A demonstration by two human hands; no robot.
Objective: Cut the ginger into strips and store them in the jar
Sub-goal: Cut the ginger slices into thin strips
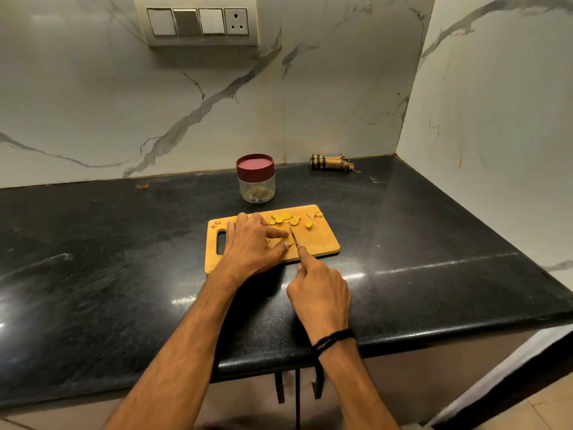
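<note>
cutting board (322, 240): wooden, lying on the black countertop (124, 259); we see its handle slot at the left end, while the near left part is covered by the left forearm.
left hand (251, 243): resting on the board, index finger and thumb pinching the ginger piece (275, 243) between them; the other fingers bend toward the far edge.
ginger piece: on the board's middle, mostly hidden under the left fingers; we cannot make out its full shape.
right hand (319, 290): clasped round the knife (294, 235), index finger stretched along its back; the handle is wholly hidden in the palm.
knife: only a short stretch of blade shows, just right of the ginger piece; we cannot tell whether the edge touches it.
ginger slices (283, 218): yellow rounds scattered on the board's far side, beyond the blade.
peel scraps (313, 212): at the board's far right corner; pale, hard to tell apart.
jar (256, 187): clear, upright on the countertop just behind the board, maroon lid (255, 166) on; something yellowish at the bottom, too faint for us to name.
folded cloth (330, 163): checked, fringed, against the marble wall, right of the jar.
wrist thread (333, 338): black, on the right wrist.
switch panel (198, 21): on the wall above, its top cut off by the frame.
</note>
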